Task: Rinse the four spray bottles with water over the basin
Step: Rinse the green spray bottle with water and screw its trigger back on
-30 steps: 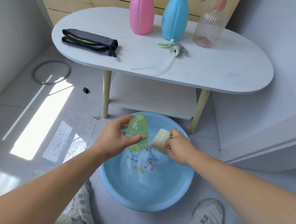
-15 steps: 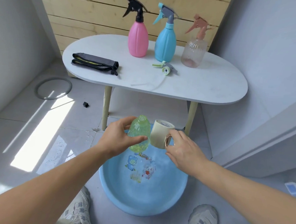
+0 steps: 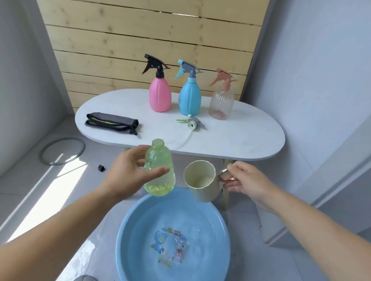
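Green bottle [image 3: 159,171] in left hand [image 3: 127,176], above basin [image 3: 133,223] rim.

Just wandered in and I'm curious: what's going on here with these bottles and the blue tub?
A person is rinsing spray bottles. Their left hand grips an open green bottle upright over the far rim of the blue basin on the floor, while the right hand holds a cream cup by its handle beside it. A loose spray head lies on the white table, where a pink bottle, a blue bottle and a clear bottle stand with sprayers on.
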Tool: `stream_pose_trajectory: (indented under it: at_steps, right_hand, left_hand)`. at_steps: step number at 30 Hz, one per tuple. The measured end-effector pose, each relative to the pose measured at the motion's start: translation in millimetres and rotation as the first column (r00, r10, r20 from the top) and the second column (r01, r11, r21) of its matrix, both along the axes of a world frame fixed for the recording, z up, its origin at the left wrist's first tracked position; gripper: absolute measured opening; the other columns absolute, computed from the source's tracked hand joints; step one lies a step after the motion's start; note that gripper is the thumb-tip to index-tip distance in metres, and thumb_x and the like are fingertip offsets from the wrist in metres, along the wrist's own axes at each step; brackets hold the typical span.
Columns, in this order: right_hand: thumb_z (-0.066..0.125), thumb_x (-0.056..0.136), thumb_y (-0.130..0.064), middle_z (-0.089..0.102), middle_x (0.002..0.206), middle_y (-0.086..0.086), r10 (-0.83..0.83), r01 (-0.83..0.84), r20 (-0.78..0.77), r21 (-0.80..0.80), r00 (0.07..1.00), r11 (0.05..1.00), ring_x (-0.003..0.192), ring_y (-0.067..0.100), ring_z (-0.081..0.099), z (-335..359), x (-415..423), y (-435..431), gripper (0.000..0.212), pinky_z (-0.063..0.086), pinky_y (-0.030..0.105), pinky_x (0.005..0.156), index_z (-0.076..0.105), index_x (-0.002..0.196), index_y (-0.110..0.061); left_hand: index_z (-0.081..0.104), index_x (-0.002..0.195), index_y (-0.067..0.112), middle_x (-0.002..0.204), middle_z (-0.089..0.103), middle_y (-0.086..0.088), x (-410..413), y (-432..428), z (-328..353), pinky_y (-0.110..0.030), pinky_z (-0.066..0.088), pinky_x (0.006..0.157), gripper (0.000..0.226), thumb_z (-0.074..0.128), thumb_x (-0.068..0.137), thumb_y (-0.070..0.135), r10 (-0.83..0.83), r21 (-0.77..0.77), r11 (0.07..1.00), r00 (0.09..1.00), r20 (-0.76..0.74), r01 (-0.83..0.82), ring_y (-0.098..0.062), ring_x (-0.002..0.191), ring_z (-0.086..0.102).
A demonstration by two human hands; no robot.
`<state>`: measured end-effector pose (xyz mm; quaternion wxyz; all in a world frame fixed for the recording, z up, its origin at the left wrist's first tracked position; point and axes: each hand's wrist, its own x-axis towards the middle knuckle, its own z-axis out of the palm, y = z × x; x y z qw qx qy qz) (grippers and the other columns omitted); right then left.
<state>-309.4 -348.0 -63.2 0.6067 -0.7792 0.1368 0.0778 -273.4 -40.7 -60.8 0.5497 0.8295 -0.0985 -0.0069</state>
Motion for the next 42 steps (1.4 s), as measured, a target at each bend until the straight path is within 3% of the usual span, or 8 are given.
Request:
stream_pose_trajectory:
  at_steps: [4, 18, 22, 25, 29, 31, 37, 42]
  right_hand:
    - [0.047, 0.105, -0.028, 0.058, 0.098, 0.021, -0.184, 0.167, 0.04, 0.259, 0.982, 0.951, 0.087, 0.037, 0.064, 29, 28, -15, 0.03, 0.054, 0.05, 0.094, 0.053, 0.083, -0.009]
    - [0.045, 0.105, -0.031, 0.057, 0.105, 0.026, -0.422, 0.408, 0.002, 0.259, 0.906, 0.876, 0.086, 0.04, 0.065, 23, 99, -62, 0.033, 0.056, 0.038, 0.071, 0.048, 0.081, -0.008]
    - [0.043, 0.105, -0.038, 0.059, 0.102, 0.013, -0.382, 0.379, 0.023, 0.096, 0.924, 0.921, 0.07, 0.034, 0.068, 23, 102, -64, 0.033, 0.054, 0.035, 0.057, 0.056, 0.093, -0.01]
    - [0.043, 0.101, -0.047, 0.062, 0.098, 0.003, -0.372, 0.382, 0.089, -0.196, 0.924, 0.903, 0.069, 0.027, 0.069, 31, 101, -66, 0.031, 0.049, 0.032, 0.057, 0.059, 0.1, -0.02]
    - [0.053, 0.096, -0.041, 0.064, 0.096, -0.002, -0.271, 0.56, 0.537, -0.5, 0.799, 0.661, 0.083, 0.022, 0.06, 55, 96, -49, 0.022, 0.044, 0.035, 0.072, 0.06, 0.09, -0.022]
    - [0.058, 0.094, -0.031, 0.064, 0.08, -0.003, -0.107, 0.509, 0.644, -0.48, 0.758, 0.714, 0.074, 0.022, 0.058, 70, 95, -22, 0.02, 0.045, 0.034, 0.066, 0.062, 0.08, -0.018]
    - [0.061, 0.091, -0.033, 0.068, 0.074, 0.002, 0.097, -0.019, 0.217, -0.336, 0.971, 0.942, 0.072, 0.032, 0.073, 57, 134, 64, 0.019, 0.061, 0.051, 0.072, 0.067, 0.085, -0.017]
    - [0.064, 0.087, -0.03, 0.065, 0.089, 0.006, -0.155, 0.158, 0.035, -0.284, 0.987, 0.946, 0.07, 0.034, 0.075, 40, 187, 81, 0.025, 0.063, 0.046, 0.061, 0.058, 0.097, -0.007]
  left_hand:
    - [0.072, 0.11, 0.036, 0.1, 0.08, 0.019, 16, -8, 35, -0.026, 0.059, 0.084, 0.04, 0.092, 0.077, 0.026, 0.002, -0.041, 0.999, 0.999, 0.045, 0.0, -0.001, 0.096, 0.075]
    - [0.073, 0.115, 0.032, 0.111, 0.077, 0.012, 96, -61, 77, -0.03, 0.06, 0.085, 0.047, 0.092, 0.073, 0.037, 0.042, -0.002, 0.999, 0.995, 0.096, -0.042, -0.004, 0.092, 0.076]
    - [0.071, 0.104, 0.04, 0.111, 0.076, 0.012, 113, -62, 75, -0.032, 0.059, 0.087, 0.038, 0.093, 0.073, 0.04, 0.068, 0.024, 0.997, 0.993, 0.094, -0.071, -0.006, 0.096, 0.074]
    - [0.067, 0.095, 0.044, 0.108, 0.074, 0.015, 119, -59, 76, -0.034, 0.059, 0.087, 0.034, 0.092, 0.073, 0.042, 0.086, 0.029, 0.996, 0.992, 0.089, -0.089, -0.008, 0.099, 0.074]
    - [0.068, 0.098, 0.041, 0.106, 0.074, 0.017, 124, -56, 72, -0.033, 0.058, 0.084, 0.036, 0.093, 0.072, 0.041, 0.118, 0.021, 0.992, 0.99, 0.082, -0.12, -0.01, 0.1, 0.074]
    - [0.07, 0.109, 0.035, 0.108, 0.074, 0.014, 128, -53, 70, -0.036, 0.059, 0.086, 0.044, 0.093, 0.072, 0.042, 0.145, 0.018, 0.989, 0.987, 0.076, -0.147, -0.012, 0.102, 0.073]
    - [0.069, 0.127, 0.024, 0.117, 0.073, 0.003, 139, -46, 68, -0.044, 0.06, 0.093, 0.064, 0.093, 0.071, 0.044, 0.218, 0.04, 0.974, 0.974, 0.066, -0.221, -0.017, 0.108, 0.07]
    - [0.069, 0.123, 0.028, 0.113, 0.072, 0.004, 147, -40, 61, -0.044, 0.06, 0.089, 0.056, 0.092, 0.072, 0.041, 0.235, 0.054, 0.97, 0.971, 0.037, -0.237, -0.017, 0.102, 0.072]
